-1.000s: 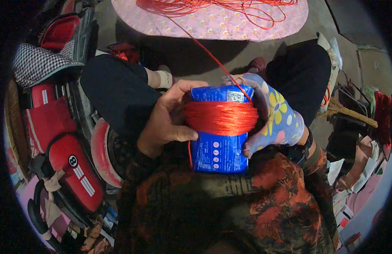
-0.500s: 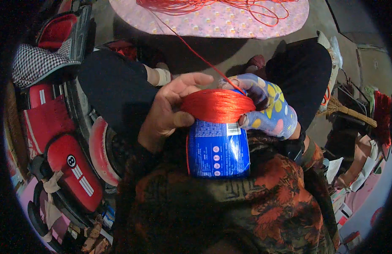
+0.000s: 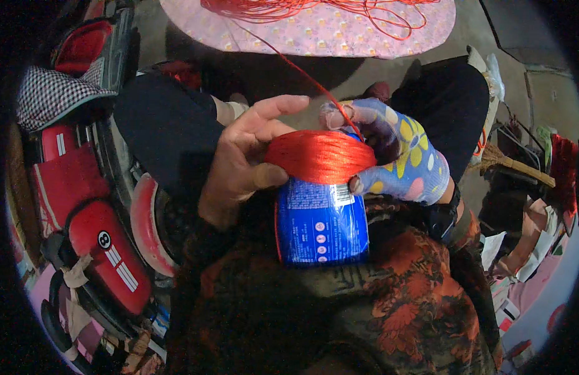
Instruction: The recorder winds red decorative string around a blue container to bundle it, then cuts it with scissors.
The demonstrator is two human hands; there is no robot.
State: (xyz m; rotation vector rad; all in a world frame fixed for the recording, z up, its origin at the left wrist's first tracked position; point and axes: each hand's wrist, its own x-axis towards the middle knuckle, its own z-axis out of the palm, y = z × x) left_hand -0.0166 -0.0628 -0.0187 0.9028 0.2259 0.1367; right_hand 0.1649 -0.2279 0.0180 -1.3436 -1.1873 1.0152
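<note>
A blue plastic-wrapped package rests against my lap, its upper part bound by a thick band of red cord. My bare left hand grips the band's left end, thumb in front and index finger raised off it. On the other side my right hand, in a blue fingerless glove with a flower pattern, has its thumb pressed at the band's lower right edge. Its index finger and the others curl behind the package, next to the cord strand. That strand runs taut up to a loose red cord heap.
The heap lies on a round table with a pink patterned cover ahead of me. To my left stand a red scooter-like vehicle and a checked cloth. A straw broom and papers lie to the right.
My right hand has shifted slightly, its index finger lifting up and left beside the strand. My left fingers have risen a little. The package stays in nearly the same place.
</note>
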